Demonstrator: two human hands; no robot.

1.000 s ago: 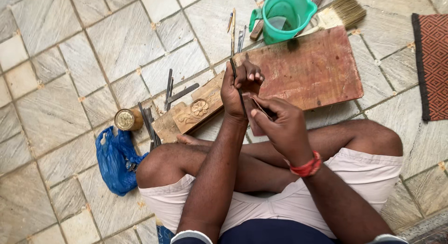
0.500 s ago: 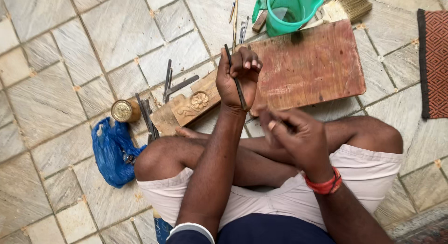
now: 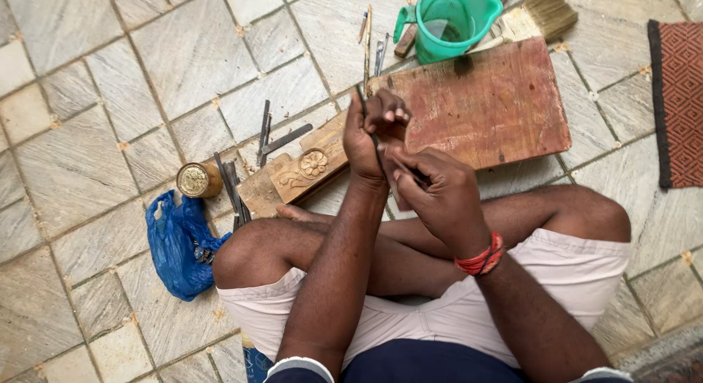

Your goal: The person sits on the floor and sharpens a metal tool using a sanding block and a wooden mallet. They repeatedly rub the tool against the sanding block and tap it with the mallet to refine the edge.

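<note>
Working across the floor from the left, I note a crumpled blue plastic bag on the stone tiles, beside the person's knee. Just above it a small round brass tin lies next to a loose scatter of dark metal chisels. Next comes a pale wooden block with a carved flower, lying against the edge of a large reddish wooden board.

The left hand is raised over that board, its grip closed around a thin dark carving tool — the shaft stands nearly upright and runs down through the fist. The right hand sits just below and beside it, fingers curled in around the tool's lower end; I cannot tell exactly what the fingertips pinch there, as they hide it.

In my judgement the tool is stiff, slender steel — light, not fragile, but liable to roll or slip in the fingers, with a working end best kept away from skin. The mid-shaft, where the left hand has it, looks the soundest place to hold.

Further right, a green plastic jug stands at the board's far edge, a brush beside it, and a red woven mat lies at the frame's border.
</note>
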